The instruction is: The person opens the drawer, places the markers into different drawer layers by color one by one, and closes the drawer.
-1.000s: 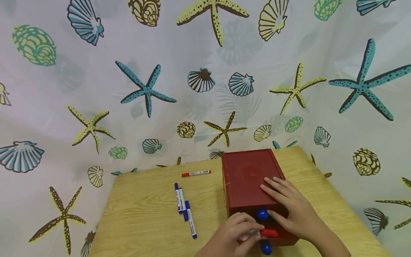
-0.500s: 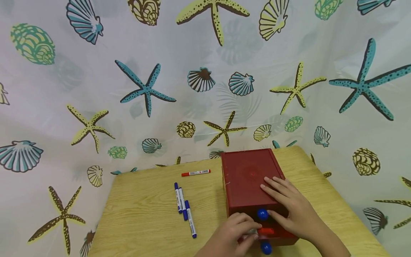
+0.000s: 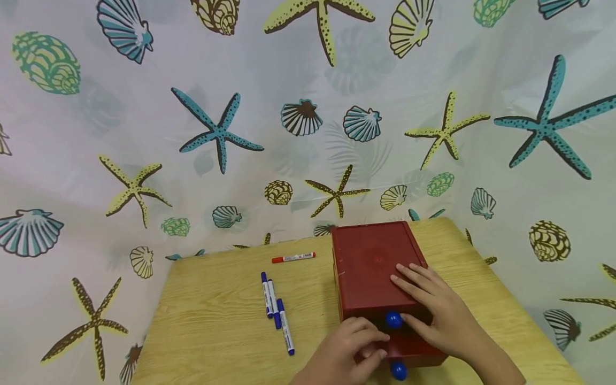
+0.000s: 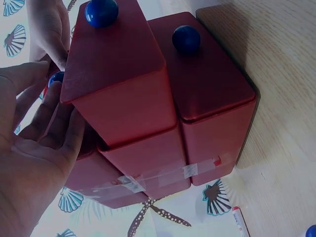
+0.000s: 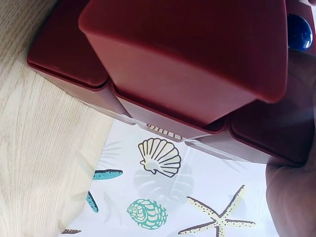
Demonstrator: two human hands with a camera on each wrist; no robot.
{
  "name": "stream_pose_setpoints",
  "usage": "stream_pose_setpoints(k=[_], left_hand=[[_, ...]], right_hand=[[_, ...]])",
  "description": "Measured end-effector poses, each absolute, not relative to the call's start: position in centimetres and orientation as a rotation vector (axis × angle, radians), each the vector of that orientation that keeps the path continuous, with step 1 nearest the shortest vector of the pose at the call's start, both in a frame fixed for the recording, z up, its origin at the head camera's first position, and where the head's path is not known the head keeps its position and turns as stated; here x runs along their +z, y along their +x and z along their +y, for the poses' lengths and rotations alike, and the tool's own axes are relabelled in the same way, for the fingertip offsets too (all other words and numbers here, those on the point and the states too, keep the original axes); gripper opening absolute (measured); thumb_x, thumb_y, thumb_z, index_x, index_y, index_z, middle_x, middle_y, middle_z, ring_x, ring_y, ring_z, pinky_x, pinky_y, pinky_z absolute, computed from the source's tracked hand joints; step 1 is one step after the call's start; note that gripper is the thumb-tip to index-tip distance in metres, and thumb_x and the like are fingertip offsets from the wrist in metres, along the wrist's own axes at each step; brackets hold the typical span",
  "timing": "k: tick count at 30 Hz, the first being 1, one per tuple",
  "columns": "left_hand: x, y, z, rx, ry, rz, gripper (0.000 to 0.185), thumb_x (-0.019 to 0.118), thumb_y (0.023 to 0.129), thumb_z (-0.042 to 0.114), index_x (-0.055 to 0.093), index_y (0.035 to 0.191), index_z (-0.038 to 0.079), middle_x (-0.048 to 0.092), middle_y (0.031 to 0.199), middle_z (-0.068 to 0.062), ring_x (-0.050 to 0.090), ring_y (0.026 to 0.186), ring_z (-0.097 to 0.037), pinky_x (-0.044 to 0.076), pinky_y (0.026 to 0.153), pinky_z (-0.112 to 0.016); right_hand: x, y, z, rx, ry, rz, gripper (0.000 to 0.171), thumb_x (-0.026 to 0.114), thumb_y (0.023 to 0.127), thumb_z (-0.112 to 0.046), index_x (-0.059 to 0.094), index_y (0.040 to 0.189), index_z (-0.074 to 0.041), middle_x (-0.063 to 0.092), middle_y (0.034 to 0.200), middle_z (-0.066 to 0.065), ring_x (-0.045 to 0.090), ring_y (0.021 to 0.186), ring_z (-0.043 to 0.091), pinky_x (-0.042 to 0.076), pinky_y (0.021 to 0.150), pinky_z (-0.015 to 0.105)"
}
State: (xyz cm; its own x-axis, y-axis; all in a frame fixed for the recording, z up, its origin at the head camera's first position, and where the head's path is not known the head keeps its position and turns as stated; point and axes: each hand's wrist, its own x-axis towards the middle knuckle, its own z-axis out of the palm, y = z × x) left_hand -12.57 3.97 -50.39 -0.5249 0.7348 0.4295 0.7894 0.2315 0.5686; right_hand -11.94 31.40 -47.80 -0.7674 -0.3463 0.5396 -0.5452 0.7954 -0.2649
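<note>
**A:** Gone since a second ago: the red marker we saw between our left fingers at the open drawer. Head view no longer shows it.

**B:** Confirmed. Our left hand (image 3: 348,347) now sits at the pulled-out drawer (image 3: 414,350) of the red drawer box (image 3: 372,267), fingers curled over the opening. Whether they clamp anything, we cannot tell. Left wrist view shows the fingers (image 4: 52,116) lying fairly straight against the side of the box (image 4: 148,98).

**A:** Right hand?

**B:** Our right hand (image 3: 435,313) lies flat on the box lid, fingers straight and spread, thumb down the front near the upper blue knob (image 3: 393,320). Pressing, not gripping. Same place as before.

**A:** Drawer position?

**B:** Open, sticking out towards us. Its own blue knob (image 3: 398,370) is at the bottom edge of the head view, just below our left hand.

**A:** Box location?

**B:** On the wooden table (image 3: 216,326), right half, back end near the seashell curtain (image 3: 144,107).

**A:** Anything else on the table?

**B:** Three blue markers (image 3: 276,310) lie side by side left of the box, well apart from it. One red marker (image 3: 293,258) lies further back, crosswise, near the box's rear left corner. None of them touched.
</note>
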Motion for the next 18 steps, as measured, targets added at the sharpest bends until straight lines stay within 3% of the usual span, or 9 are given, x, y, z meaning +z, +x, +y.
stream_pose_setpoints(k=[10, 18], left_hand=[[-50.4, -12.5, 2.9, -1.332, -1.407, -2.333, 0.018, 0.069, 0.105, 0.025, 0.076, 0.119, 0.016, 0.071, 0.112, 0.008, 0.064, 0.104, -0.004, 0.052, 0.094, -0.012], [-50.2, -12.5, 1.7, -1.425, -1.341, -2.349, 0.018, 0.069, 0.105, 0.028, 0.077, 0.117, 0.016, 0.071, 0.110, 0.009, 0.064, 0.095, -0.006, 0.056, 0.084, -0.015]], right_hand=[[-47.7, -11.9, 31.4, 0.564, 0.664, -2.510, 0.086, 0.096, 0.074, -0.023, 0.060, 0.153, -0.025, 0.056, 0.159, 0.005, 0.047, 0.148, 0.033, 0.004, 0.129, 0.016], [-47.7, -11.9, 31.4, 0.548, 0.670, -2.505, 0.087, 0.097, 0.074, -0.022, 0.059, 0.153, -0.024, 0.056, 0.159, 0.005, 0.046, 0.148, 0.034, 0.005, 0.130, 0.017]])
